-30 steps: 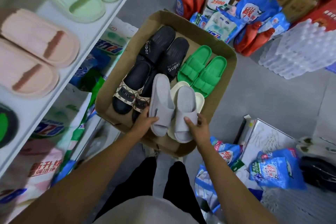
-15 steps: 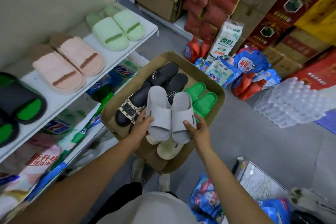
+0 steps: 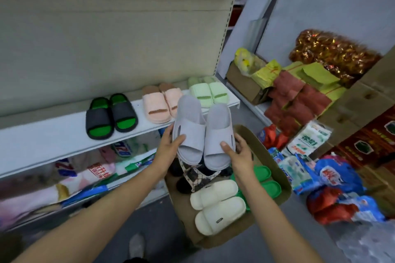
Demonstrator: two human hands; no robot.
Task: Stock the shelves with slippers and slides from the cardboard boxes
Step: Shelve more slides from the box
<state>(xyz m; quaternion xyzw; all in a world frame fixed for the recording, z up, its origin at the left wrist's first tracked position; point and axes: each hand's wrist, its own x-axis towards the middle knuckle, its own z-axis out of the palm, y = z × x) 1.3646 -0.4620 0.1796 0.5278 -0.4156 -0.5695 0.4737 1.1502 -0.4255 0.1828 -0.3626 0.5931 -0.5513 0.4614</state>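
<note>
Head view shows the left hand (image 3: 171,145) and right hand (image 3: 237,153) each gripping one grey slide (image 3: 201,132), raised above the cardboard box (image 3: 280,177). Placing step, I'd say: next they need the bare shelf (image 3: 42,145) left of the hands.

"柔影" on white pack (image 3: 307,141)
</note>
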